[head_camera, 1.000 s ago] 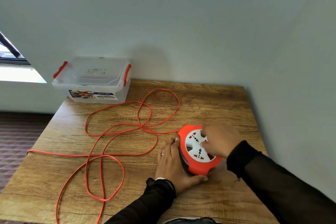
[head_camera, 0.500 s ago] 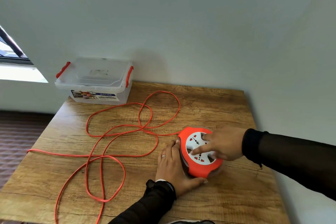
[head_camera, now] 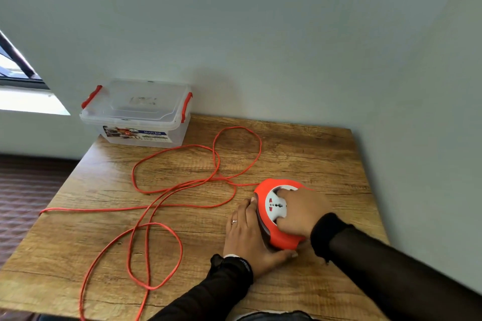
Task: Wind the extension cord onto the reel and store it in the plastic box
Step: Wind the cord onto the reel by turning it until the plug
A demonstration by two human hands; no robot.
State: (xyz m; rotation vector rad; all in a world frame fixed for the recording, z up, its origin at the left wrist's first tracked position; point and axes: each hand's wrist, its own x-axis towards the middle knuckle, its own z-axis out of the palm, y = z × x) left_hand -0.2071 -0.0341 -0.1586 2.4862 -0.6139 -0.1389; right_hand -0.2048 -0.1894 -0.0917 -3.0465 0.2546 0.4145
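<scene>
An orange cord reel [head_camera: 271,229] with a white socket face lies on the wooden table [head_camera: 300,148] at the right. My left hand [head_camera: 247,237] is cupped against its left and near side, thumb under the front rim. My right hand [head_camera: 300,214] lies over the white face, its fingers curled on it. The orange extension cord [head_camera: 182,185] runs from the reel's far left side and lies in loose loops across the table, with one strand hanging off the left edge. The clear plastic box [head_camera: 140,112] with red latches stands at the table's far left corner, lid on.
Walls close off the table at the back and right. Dark floor lies beyond the table's left edge, under a window. Cord loops cover the table's left and middle.
My right hand has swung around on the reel's face, from reaching in from the right to lying over it from the near side. The left hand has stayed put. The cord loops have shifted slightly.
</scene>
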